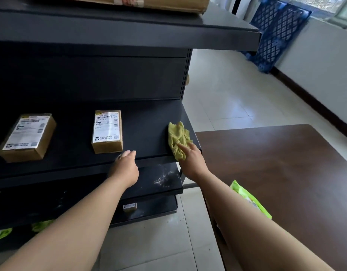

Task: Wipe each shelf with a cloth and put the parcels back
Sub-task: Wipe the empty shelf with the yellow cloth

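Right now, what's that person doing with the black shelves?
A person is wiping the shelves. Their right hand is on a yellow-green cloth at the right end of the middle shelf, while the left hand rests at that shelf's front edge. Two cardboard parcels sit on the same shelf, left of the cloth. The shelf below shows a whitish dusty patch.

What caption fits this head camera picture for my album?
Right hand touches a green cloth on the black shelf, right of two parcels; left hand at its front edge.
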Available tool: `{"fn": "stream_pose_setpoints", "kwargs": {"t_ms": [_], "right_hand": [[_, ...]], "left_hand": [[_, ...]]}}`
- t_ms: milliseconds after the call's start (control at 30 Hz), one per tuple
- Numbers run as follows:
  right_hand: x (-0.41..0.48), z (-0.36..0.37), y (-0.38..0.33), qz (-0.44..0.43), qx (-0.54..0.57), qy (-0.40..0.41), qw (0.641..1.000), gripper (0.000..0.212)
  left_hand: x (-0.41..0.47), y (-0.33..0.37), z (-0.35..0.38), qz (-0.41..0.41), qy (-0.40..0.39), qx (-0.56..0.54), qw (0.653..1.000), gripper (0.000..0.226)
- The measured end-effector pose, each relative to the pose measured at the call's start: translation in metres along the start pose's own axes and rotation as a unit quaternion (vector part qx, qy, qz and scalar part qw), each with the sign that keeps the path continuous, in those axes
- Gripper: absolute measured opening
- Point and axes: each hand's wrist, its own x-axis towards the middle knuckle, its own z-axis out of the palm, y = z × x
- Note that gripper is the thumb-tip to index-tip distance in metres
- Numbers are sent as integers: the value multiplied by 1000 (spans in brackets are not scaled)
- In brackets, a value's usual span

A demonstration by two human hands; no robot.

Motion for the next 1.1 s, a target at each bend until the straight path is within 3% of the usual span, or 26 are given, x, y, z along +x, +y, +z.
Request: {"fn": "stream_pose_setpoints", "kwargs": {"t_ms": [133, 400, 567, 767, 900, 1100], "right_hand": [[29, 8, 5, -21, 3, -38, 999, 60], [41, 21, 4, -59, -9, 49, 997, 48], [26, 15, 9, -86, 27, 46, 995, 46], [-1, -4, 12, -90, 95, -69, 989, 43], [-21, -15, -7, -91, 196, -152, 964, 53], [-51, -10, -76, -90, 255, -261, 927, 43]], "left_hand": [[2, -1, 7, -6, 20, 25, 999, 48], [5, -6, 12, -7, 39, 32, 999, 55], [4, -5, 7, -13, 6, 38, 999, 58], [-22, -10, 0, -17, -5, -52, 998, 51], [-44, -17, -10, -21, -6, -146, 989, 51], [-99, -50, -43, -20, -96, -277, 956, 48]]}}
